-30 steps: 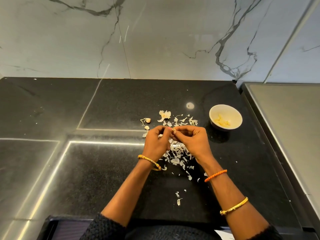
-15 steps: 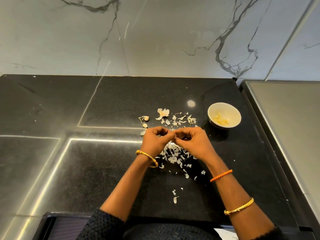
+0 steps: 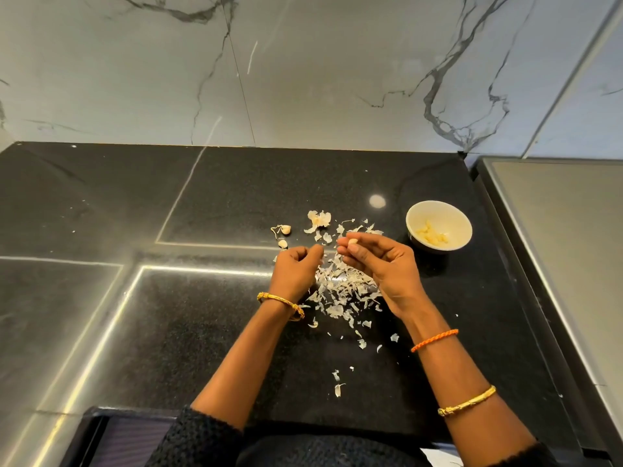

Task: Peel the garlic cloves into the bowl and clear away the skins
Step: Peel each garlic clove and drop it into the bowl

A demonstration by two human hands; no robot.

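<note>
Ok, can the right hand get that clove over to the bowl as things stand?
Probably yes. The right hand pinches the clove at its fingertips, and the bowl sits just to its right, mouth open, with only bare counter between them.

Pale garlic clove (image 3: 352, 242) pinched aloft; papery skins (image 3: 340, 288) strewn beside white bowl (image 3: 438, 227)

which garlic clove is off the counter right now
The clove pinched in the right hand; the two unpeeled cloves lie on the counter.
</note>
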